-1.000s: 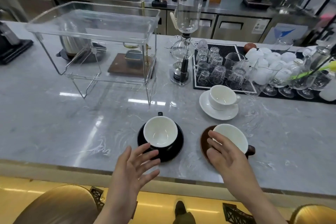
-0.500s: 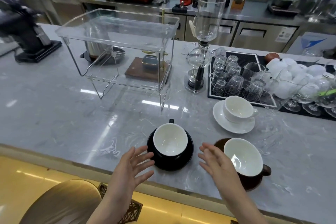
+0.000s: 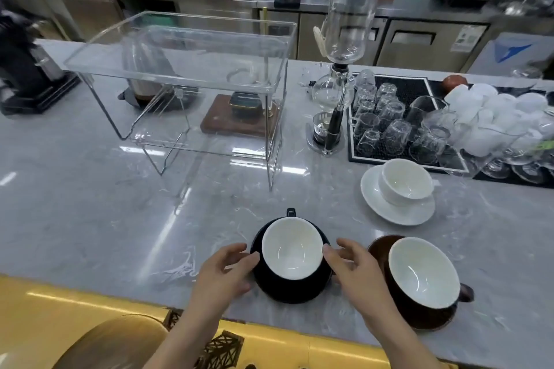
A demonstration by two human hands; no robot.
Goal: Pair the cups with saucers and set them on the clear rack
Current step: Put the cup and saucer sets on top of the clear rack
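Note:
A black cup (image 3: 292,244) with a white inside sits on a black saucer (image 3: 287,290) near the counter's front edge. My left hand (image 3: 224,271) touches the saucer's left rim and my right hand (image 3: 353,269) its right rim, fingers curled around it. To the right stands a brown cup (image 3: 422,272) on a brown saucer (image 3: 377,247). Further back right is a white cup (image 3: 404,181) on a white saucer (image 3: 380,207). The clear rack (image 3: 180,75) stands empty at the back left.
A glass siphon brewer (image 3: 344,54) stands right of the rack. A black mat (image 3: 401,90) holds several upturned glasses, with white cups (image 3: 494,111) beyond. A black grinder (image 3: 21,75) sits at far left. A wooden board (image 3: 236,123) lies behind the rack.
Both hands have closed in on the black saucer from either side; the right hand left the brown cup and moved left. The view has shifted left.

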